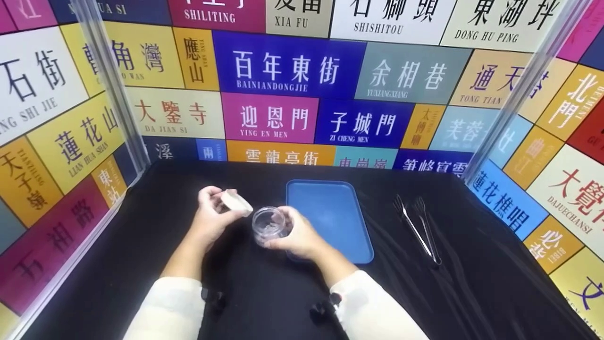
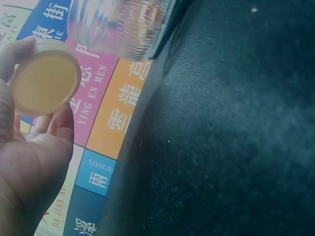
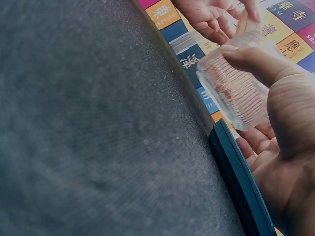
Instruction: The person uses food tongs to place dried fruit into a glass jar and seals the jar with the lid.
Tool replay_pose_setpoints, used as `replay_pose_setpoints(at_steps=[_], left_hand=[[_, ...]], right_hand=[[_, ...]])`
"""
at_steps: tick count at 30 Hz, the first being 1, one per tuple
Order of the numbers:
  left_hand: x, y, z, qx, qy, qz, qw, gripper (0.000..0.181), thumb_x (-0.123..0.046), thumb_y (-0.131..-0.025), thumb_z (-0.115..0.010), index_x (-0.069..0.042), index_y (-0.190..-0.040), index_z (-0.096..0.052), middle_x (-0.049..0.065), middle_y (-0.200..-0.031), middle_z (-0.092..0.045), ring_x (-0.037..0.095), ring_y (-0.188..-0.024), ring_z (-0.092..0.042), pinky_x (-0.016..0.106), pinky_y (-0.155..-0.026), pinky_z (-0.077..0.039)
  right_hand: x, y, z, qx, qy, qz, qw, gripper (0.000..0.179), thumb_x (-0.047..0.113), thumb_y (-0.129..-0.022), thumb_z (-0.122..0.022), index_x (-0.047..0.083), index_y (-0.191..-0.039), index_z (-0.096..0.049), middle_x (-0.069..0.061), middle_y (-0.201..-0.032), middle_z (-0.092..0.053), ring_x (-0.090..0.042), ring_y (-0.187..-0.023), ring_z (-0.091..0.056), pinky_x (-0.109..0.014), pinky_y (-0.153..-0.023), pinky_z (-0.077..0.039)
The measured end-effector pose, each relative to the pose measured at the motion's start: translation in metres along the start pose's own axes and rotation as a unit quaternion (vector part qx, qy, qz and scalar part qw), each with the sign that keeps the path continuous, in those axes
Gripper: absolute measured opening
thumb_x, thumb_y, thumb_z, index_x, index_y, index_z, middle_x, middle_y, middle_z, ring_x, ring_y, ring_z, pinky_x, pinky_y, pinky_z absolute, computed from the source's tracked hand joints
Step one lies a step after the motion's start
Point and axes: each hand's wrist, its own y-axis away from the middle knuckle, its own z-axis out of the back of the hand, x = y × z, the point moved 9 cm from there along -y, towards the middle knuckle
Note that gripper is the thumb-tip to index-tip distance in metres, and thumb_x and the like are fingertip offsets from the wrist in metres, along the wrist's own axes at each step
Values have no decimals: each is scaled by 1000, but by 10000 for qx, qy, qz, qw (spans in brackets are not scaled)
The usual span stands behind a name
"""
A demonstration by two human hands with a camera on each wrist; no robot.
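Note:
My left hand [image 1: 211, 219] pinches a round cream lid [image 1: 237, 203] by its edge, tilted, just left of the jar. In the left wrist view the flat face of the lid [image 2: 47, 81] shows yellowish. A clear ribbed jar [image 1: 265, 225] with its mouth uncovered is gripped by my right hand [image 1: 299, 236], the thumb on the near side and fingers around the far side. In the right wrist view the jar [image 3: 234, 88] lies between thumb and fingers, and the left hand [image 3: 211, 17] appears beyond it.
A blue tray [image 1: 330, 217] lies on the black cloth [image 1: 250, 293], partly behind my right hand. Metal tongs [image 1: 420, 231] rest further right, arms spread. Walls with colourful sign panels [image 1: 288, 66] and clear corner posts [image 1: 113, 89] enclose the table.

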Motion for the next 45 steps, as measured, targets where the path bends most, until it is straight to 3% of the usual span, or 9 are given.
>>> replay_pose_setpoints(at_steps=[3,6,9,12,16,21,23,34,45], left_hand=[[-6,2,-6,174,142,-79,9997,69,5,-87,-80,-5,-138,-36,22,-152,-59,28,-133,-62,17,-100,-57],[-15,5,-19,549,50,-179,9983,64,4,-91,-75,-4,-146,-45,22,-146,-60,24,-122,-62,23,-95,-60],[-23,9,-32,967,-359,-271,9943,64,-3,-93,-75,-8,-153,-51,19,-146,-60,25,-121,-61,28,-95,-59],[-30,13,-42,1278,-975,-387,9862,66,-12,-93,-80,-13,-154,-55,14,-151,-61,29,-127,-62,37,-105,-57],[-42,20,-55,1479,-1959,-738,9666,69,-22,-88,-84,-14,-152,-59,12,-155,-60,32,-136,-59,49,-118,-49],[-51,26,-69,1411,-3228,-1125,9291,68,-34,-84,-85,-17,-146,-65,11,-150,-61,32,-138,-53,55,-118,-46],[-50,27,-71,1352,-3461,-1135,9214,67,-38,-85,-84,-17,-145,-66,10,-148,-61,32,-137,-53,56,-116,-47],[-44,29,-76,1401,-3667,-1116,9129,69,-44,-84,-86,-15,-143,-67,8,-148,-63,32,-134,-55,56,-114,-50],[-44,35,-89,2325,-3273,-1490,9037,73,-14,-76,-81,-14,-147,-62,2,-149,-59,24,-132,-53,46,-113,-46]], right_hand=[[2,0,3,-135,-27,27,9999,92,29,-66,-101,14,-145,-56,-5,-131,-71,-20,-117,-66,-44,-111,-53],[4,0,4,-190,-91,59,9998,93,28,-67,-101,13,-146,-55,-6,-132,-70,-21,-119,-67,-43,-112,-53],[7,1,4,-192,-186,95,9996,95,26,-67,-101,11,-147,-53,-8,-135,-70,-22,-121,-67,-43,-114,-53],[9,1,3,-145,-268,154,9994,94,22,-69,-99,8,-148,-51,-11,-136,-69,-23,-121,-68,-42,-113,-54],[12,1,3,-130,-314,188,9992,94,20,-69,-98,7,-148,-50,-13,-136,-66,-22,-118,-67,-38,-109,-55],[13,1,3,-161,-353,230,9990,92,19,-68,-98,7,-147,-50,-14,-136,-63,-20,-113,-66,-35,-102,-57],[13,1,2,-154,-386,261,9988,92,18,-68,-98,6,-146,-51,-14,-136,-63,-20,-114,-65,-34,-103,-57],[14,1,0,-101,-377,347,9986,95,16,-67,-100,5,-148,-51,-14,-140,-64,-23,-123,-63,-36,-112,-53],[16,2,-4,165,-459,408,9980,96,14,-67,-98,5,-149,-49,-13,-139,-63,-23,-123,-64,-34,-112,-54]])
